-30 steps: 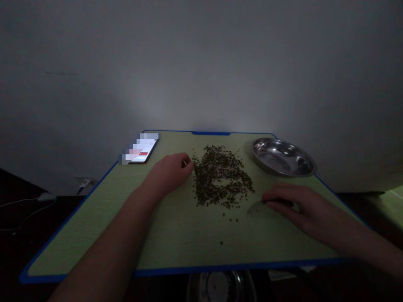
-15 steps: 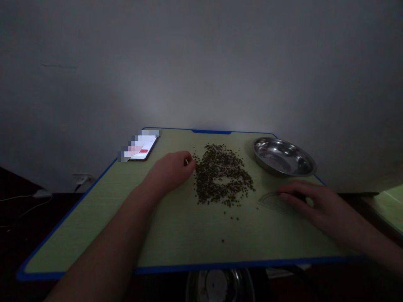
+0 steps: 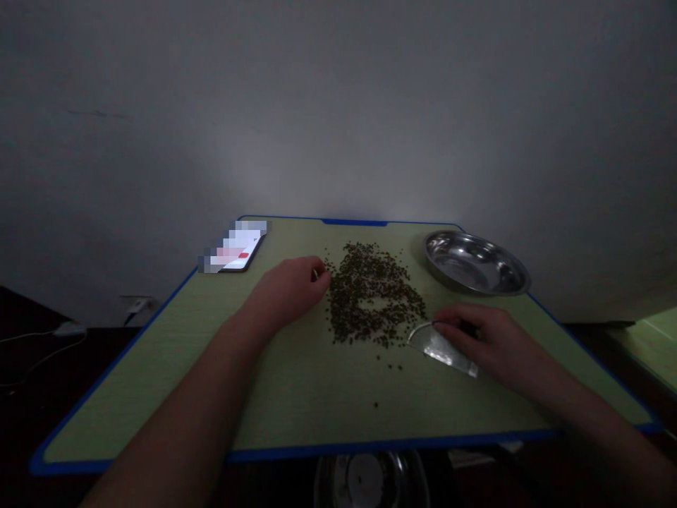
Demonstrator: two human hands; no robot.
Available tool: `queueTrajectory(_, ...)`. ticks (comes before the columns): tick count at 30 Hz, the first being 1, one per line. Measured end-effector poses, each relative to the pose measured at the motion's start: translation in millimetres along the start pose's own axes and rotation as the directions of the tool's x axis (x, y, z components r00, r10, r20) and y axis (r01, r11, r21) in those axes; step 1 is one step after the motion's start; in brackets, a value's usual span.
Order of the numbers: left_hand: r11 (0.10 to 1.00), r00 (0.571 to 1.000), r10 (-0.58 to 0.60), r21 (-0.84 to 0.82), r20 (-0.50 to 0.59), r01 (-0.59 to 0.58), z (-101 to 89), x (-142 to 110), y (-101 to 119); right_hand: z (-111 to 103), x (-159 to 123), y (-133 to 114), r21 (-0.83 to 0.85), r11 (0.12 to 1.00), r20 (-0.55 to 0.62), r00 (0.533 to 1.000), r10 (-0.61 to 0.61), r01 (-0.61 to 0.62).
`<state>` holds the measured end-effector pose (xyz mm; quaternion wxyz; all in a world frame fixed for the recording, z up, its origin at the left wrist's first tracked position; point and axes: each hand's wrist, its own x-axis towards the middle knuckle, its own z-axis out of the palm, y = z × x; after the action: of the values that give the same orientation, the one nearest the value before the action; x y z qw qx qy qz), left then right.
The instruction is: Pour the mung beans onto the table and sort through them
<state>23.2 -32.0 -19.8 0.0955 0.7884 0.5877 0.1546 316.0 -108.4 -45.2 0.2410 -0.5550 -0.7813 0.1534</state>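
A loose pile of small dark green-brown beans (image 3: 364,282) is spread on the green tabletop (image 3: 296,395), with a bare patch in its lower part and a few strays nearer me. At the pile's left edge rests my left hand (image 3: 293,286), its fingers curled and thumb against forefinger; whatever is between them is hidden. My right hand (image 3: 481,335) pinches a clear, half-round plastic protractor (image 3: 441,347) by its curved side. The protractor is tilted and catches the light, just beyond the pile's lower right edge.
A shallow steel bowl (image 3: 476,264) stands at the back right. At the back left lies a phone (image 3: 240,247) with its screen lit. Below the table's blue front edge another metal bowl (image 3: 370,483) shows. A pale wall (image 3: 338,127) rises behind the table.
My right hand has moved left with the protractor, bringing it close to the beans, and the protractor now shines with reflected light. My left hand has hardly moved.
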Motion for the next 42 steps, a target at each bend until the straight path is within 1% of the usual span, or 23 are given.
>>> queueTrajectory(7,1.0,1.0,-0.001,0.008,0.002,0.001,0.1,-1,1,7,3,-7,0.027,1.0,0.042,0.999,0.006,-0.008)
queueTrajectory(14,1.0,1.0,0.005,0.016,0.006,-0.005,0.9,0,0,11,6,-12,0.039,0.999,0.042,0.999,-0.009,0.007)
queueTrajectory(22,1.0,1.0,-0.003,0.004,0.018,0.003,0.0,-3,2,14,10,-13,0.037,0.999,0.011,1.0,-0.02,0.019)
queueTrajectory(31,0.999,1.0,0.016,0.027,0.024,-0.017,0.5,-3,1,16,10,-17,0.056,0.998,0.101,0.995,-0.027,0.021)
queueTrajectory(38,1.0,1.0,0.011,0.022,0.029,-0.011,0.6,-2,2,14,9,-17,0.055,0.998,0.129,0.991,-0.04,0.033)
queueTrajectory(42,1.0,0.999,0.015,0.021,0.03,-0.016,0.7,-2,2,14,10,-13,0.036,0.999,0.137,0.991,-0.011,0.006)
